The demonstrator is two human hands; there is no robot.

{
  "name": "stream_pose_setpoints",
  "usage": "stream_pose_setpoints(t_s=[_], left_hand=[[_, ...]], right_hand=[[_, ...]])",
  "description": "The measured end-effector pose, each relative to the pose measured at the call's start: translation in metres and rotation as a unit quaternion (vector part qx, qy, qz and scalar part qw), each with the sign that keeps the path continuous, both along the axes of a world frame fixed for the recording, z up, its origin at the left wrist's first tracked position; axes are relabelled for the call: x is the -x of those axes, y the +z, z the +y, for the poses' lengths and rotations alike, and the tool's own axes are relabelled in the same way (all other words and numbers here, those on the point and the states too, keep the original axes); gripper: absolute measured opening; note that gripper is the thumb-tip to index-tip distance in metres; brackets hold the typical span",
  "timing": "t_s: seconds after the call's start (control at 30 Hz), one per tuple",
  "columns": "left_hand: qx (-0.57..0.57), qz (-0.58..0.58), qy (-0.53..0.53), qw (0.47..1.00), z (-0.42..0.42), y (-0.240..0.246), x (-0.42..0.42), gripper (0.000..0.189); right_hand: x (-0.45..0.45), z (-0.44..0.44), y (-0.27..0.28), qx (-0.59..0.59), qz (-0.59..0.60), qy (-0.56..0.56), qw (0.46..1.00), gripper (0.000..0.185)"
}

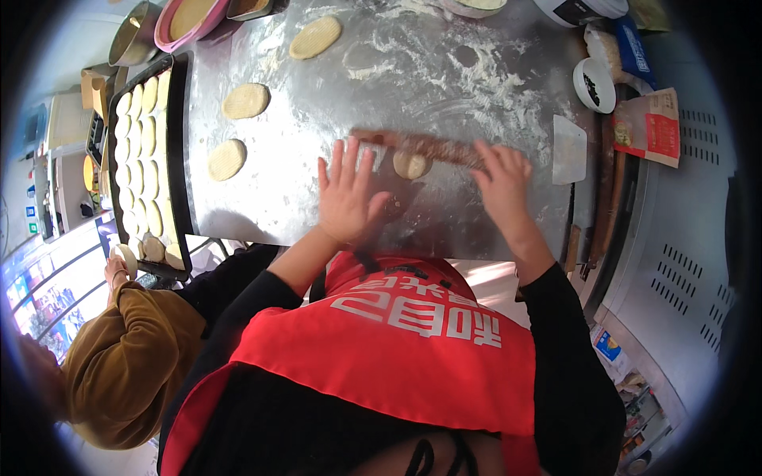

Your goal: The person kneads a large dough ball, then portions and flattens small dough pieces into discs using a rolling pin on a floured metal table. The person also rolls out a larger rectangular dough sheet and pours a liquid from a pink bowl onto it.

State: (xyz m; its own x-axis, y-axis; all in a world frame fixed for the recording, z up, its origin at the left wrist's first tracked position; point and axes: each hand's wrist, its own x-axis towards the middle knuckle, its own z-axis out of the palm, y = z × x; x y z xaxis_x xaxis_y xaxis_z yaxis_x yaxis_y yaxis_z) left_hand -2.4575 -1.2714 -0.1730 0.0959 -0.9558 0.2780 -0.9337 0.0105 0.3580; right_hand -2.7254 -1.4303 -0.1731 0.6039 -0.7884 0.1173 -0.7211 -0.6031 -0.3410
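A wooden rolling pin (430, 146), blurred, lies across the floured metal table. Its right end is in my right hand (505, 178). Under the pin's near side shows a small round piece of dough (411, 166). My left hand (348, 202) is spread flat, palm down, left of that dough, with its fingertips close to the pin's left end; whether they touch the table or the pin is unclear. Further left are three flattened ovals with a ridged surface: a near dough oval (227, 160), a middle dough oval (245, 101) and a far dough oval (315, 37).
A black baking tray (186, 208) with rows of dough pieces stands at the left. Beside it, a co-worker's hand (117, 271) holds a pale round object (126, 259). At right are a plastic dough scraper (569, 150), a white bowl (595, 85) and a red-and-tan bag (649, 128).
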Motion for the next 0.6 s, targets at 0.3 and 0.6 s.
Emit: stream_pose_setpoints(t_s=[0.3,0.6], left_hand=[[-0.199,-0.005,0.029,0.980,-0.011,-0.010,-0.008,0.083],[-0.179,-0.057,0.035,0.981,-0.066,-0.026,-0.032,0.076]], right_hand=[[-0.034,0.009,-0.003,-0.003,0.027,0.091,0.995,0.063],[-0.045,-0.041,-0.025,0.012,-0.017,0.135,0.991,0.064]])
